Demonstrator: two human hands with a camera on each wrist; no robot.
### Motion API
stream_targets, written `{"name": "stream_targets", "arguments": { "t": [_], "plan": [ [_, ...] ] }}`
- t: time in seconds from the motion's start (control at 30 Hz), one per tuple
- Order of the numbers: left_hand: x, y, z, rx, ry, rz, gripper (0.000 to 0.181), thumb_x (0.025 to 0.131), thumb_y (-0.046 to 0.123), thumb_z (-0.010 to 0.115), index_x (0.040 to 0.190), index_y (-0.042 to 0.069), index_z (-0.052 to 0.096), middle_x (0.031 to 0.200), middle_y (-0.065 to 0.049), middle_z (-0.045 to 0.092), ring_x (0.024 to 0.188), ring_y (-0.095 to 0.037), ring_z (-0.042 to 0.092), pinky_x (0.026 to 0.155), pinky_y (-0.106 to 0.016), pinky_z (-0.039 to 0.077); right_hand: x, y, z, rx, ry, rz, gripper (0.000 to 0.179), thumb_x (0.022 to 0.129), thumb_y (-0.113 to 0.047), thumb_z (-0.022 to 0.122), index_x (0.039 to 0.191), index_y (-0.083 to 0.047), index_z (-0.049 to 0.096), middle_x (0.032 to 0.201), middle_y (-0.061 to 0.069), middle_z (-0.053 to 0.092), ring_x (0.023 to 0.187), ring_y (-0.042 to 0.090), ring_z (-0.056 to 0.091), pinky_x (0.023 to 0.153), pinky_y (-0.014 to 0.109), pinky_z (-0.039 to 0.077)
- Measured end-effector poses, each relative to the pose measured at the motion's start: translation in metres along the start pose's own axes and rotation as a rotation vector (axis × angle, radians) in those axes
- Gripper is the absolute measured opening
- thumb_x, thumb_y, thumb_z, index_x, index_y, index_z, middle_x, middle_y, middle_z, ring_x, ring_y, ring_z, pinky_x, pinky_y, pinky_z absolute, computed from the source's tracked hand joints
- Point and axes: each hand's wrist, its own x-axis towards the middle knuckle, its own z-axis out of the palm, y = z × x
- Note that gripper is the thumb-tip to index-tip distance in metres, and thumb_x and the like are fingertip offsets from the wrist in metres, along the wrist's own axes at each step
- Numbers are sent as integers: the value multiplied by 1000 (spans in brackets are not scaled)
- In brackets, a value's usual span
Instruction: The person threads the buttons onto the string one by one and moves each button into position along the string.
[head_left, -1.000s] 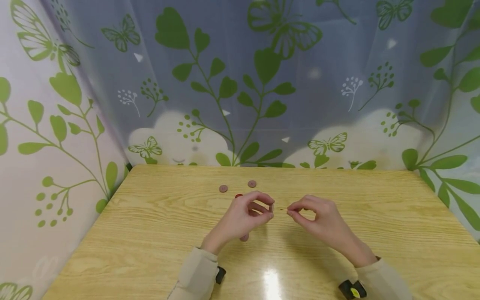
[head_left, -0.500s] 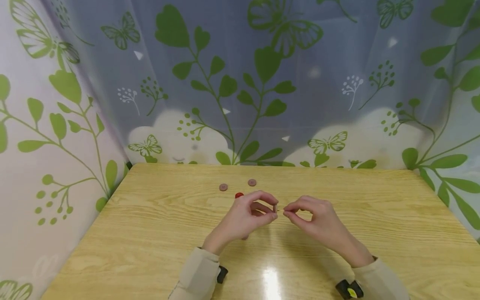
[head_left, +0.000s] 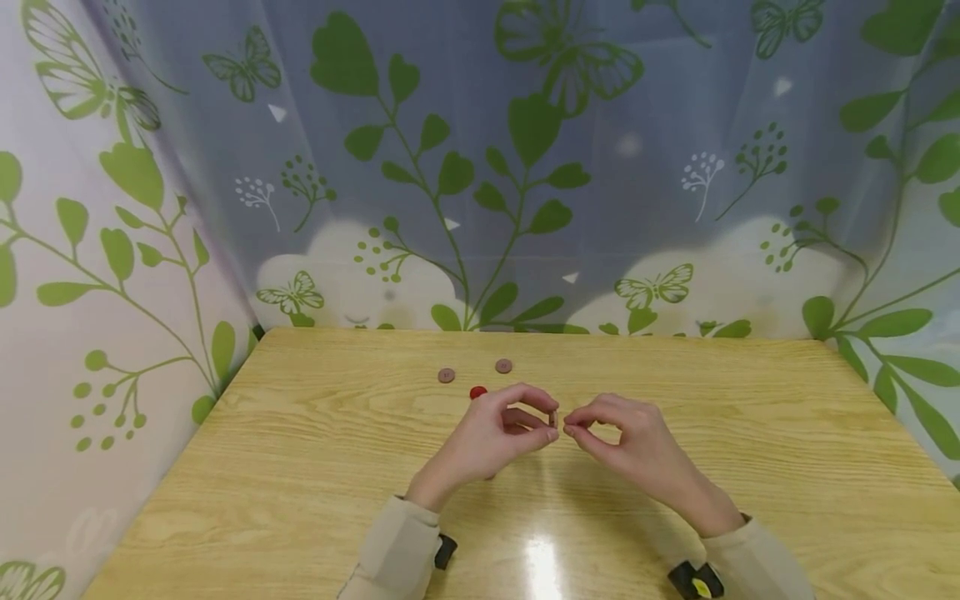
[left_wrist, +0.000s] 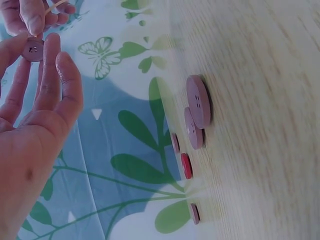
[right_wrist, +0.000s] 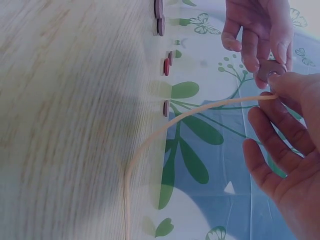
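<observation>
Blue leaf-printed cloth (head_left: 630, 192) meets the back edge of a wooden tabletop (head_left: 810, 433), open wood stretching wide either side. Above it, the right hand (head_left: 642, 437), fingertips together, pinches a thin, pale cord (right_wrist: 200, 108); the left hand (head_left: 491, 437), arched wider, pinches a flat, round, mauve button (left_wrist: 33, 51) by its rim, just beside. Whether the cord enters its small holes, I can't tell.

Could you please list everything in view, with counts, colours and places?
held button: one, mauve, in the left hand
cord: one, pale, pinched in the right hand, trailing towards the table
loose buttons: four, mauve, on the table
red button: one, red, on the table
table: one, yellowish wood-grain, under the hands
patterned cloth: count unclear, blue-white with green print, around the table
wrist devices: two, black, one per wrist
sleeves: two, beige, forearms
hands: two, bare, above the table
</observation>
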Motion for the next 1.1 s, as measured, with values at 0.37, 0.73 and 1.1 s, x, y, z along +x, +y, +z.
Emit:
{"name": "stream_targets", "arguments": {
  "t": [0.37, 0.73, 1.1],
  "plan": [
    [-1, 1, 2, -32, 31, -52, 20, 94, 20, 76, 113, 19, 69, 111, -2, 77, 100, -12, 75, 85, -31, 60, -1, 1, 1, -2, -1, 7, 31, 78, 8, 81, 97, -16, 77, 85, -5, 74, 77, 7, 69, 72, 12, 52],
    [-1, 0, 2, 19, 49, -44, 14, 96, 25, 73, 110, 23, 76, 108, -3, 79, 103, -32, 75, 83, -28, 57, -4, 1, 2, 6, -18, 41, 32, 80, 8, 80, 98, -17, 76, 86, -7, 74, 78, 6, 69, 73, 11, 52],
    [-1, -2, 4, 33, 77, -16, 11, 96, 24, 74, 106, 22, 78, 111, -1, 77, 100, -32, 75, 81, -26, 59, -4, 1, 4, 16, -21, 45, 32, 80, 8, 80, 98, -17, 76, 87, -6, 74, 79, 6, 68, 73, 11, 51]
  ]
}}
